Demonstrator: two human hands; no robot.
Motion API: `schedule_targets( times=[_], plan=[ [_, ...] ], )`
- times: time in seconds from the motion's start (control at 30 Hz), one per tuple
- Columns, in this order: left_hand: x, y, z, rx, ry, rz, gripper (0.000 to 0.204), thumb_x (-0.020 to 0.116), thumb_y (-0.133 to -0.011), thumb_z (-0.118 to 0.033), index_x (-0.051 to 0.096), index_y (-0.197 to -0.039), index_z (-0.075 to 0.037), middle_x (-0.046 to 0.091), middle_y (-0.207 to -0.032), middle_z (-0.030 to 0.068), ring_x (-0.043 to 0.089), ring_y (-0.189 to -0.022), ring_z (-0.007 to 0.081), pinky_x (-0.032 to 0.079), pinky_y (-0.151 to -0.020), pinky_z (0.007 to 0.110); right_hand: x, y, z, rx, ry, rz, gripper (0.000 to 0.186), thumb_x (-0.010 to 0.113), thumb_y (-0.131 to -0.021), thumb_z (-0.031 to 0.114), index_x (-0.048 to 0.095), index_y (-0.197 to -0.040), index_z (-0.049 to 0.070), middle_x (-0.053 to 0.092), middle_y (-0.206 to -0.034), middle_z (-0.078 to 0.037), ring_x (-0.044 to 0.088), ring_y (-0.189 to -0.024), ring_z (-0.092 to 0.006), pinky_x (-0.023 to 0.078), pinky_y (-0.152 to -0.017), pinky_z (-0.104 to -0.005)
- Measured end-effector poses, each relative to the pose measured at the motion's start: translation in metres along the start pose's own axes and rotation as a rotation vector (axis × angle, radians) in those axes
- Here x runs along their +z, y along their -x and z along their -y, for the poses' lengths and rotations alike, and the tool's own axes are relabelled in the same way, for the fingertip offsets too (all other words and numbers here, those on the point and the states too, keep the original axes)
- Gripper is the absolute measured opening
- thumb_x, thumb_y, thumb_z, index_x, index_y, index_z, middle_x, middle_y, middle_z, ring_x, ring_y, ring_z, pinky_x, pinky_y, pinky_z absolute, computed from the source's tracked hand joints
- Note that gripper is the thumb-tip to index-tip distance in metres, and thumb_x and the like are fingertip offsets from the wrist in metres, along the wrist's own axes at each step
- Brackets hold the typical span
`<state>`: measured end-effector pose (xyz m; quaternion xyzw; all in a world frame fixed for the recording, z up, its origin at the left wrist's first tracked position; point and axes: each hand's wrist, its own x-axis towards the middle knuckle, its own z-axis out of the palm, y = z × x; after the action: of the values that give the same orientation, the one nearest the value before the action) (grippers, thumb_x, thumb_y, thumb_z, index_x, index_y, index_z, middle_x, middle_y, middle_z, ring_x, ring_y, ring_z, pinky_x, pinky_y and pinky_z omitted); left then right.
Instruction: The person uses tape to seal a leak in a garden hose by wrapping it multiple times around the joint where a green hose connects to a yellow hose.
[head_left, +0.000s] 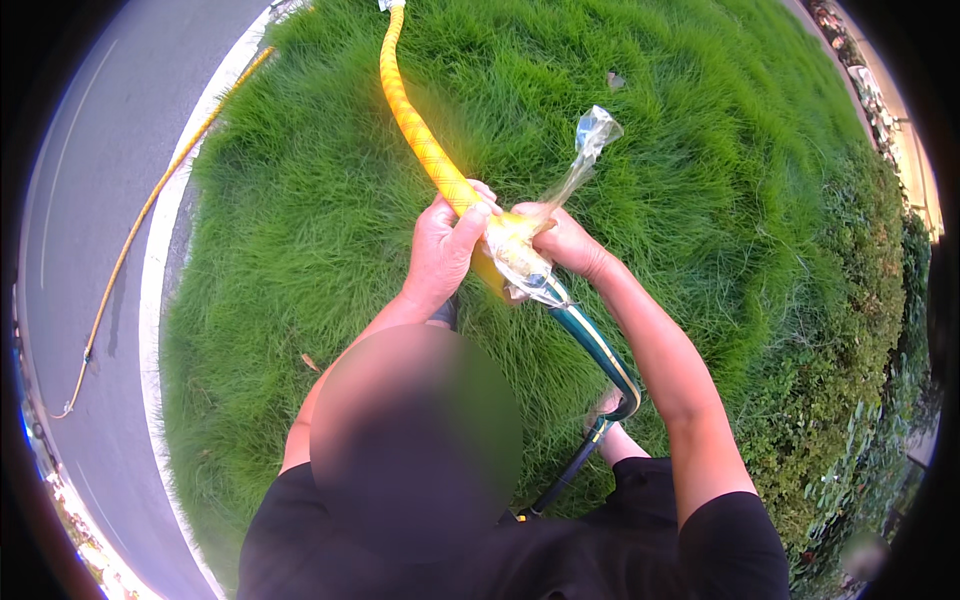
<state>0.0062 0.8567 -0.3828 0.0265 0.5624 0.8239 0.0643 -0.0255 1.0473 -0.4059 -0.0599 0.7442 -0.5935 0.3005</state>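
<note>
My left hand (447, 240) is closed round the lower end of a thick yellow hose (408, 110) with dark cross-hatched lines, the thumb lying on top. Just beside it, clear crinkled plastic film (515, 250) wraps the place where the yellow hose meets a dark green hose (597, 345) with pale stripes. My right hand (565, 240) grips the film at this joint, its fingertips partly hidden. A loose, twisted end of the film (597, 130) sticks up beyond my right hand. The green hose bends back toward my body beside my bare leg.
Long green grass (310, 200) lies all round my feet. On the left, a thinner yellow hose (145, 215) stretches over the white curb (155, 300) and the grey road (80, 200). Low shrubs (850, 330) border the grass on the right.
</note>
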Motion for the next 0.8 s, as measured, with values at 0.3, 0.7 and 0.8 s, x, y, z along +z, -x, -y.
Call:
schedule_targets(
  times=[0.3, 0.7, 0.8],
  plan=[
    [-0.022, -0.003, 0.006, -0.253, 0.172, 0.032, 0.02, 0.053, -0.091, -0.024, 0.056, -0.097, -0.005, 0.058, -0.085, 0.0017, 0.055, -0.079, 0.01, 0.044, -0.077, 0.026, -0.05, 0.028, 0.034, -0.282, -0.053, -0.044, 0.038, 0.077, -0.065, 0.025, 0.06, -0.092, 0.004, 0.06, -0.09, -0.004, 0.057, -0.084, -0.0147, 0.047, -0.075, -0.0292],
    [-0.012, -0.008, 0.007, -0.216, 0.19, 0.007, 0.021, 0.053, -0.091, -0.025, 0.054, -0.096, -0.004, 0.058, -0.087, 0.0041, 0.055, -0.081, 0.0117, 0.045, -0.078, 0.028, -0.037, -0.002, 0.025, 0.148, 0.93, 0.025, 0.042, 0.067, -0.079, 0.047, 0.067, -0.097, 0.009, 0.068, -0.087, -0.015, 0.066, -0.081, -0.0298, 0.051, -0.07, -0.0395],
    [-0.021, -0.006, 0.004, -0.217, 0.277, -0.003, 0.022, 0.052, -0.092, -0.026, 0.054, -0.094, -0.005, 0.058, -0.086, 0.0053, 0.055, -0.081, 0.0134, 0.045, -0.078, 0.029, -0.032, 0.008, -0.023, 0.117, 0.333, 0.301, 0.048, 0.068, -0.078, 0.049, 0.067, -0.098, 0.005, 0.067, -0.086, -0.006, 0.061, -0.075, -0.0172, 0.05, -0.071, -0.0326]
  ],
)
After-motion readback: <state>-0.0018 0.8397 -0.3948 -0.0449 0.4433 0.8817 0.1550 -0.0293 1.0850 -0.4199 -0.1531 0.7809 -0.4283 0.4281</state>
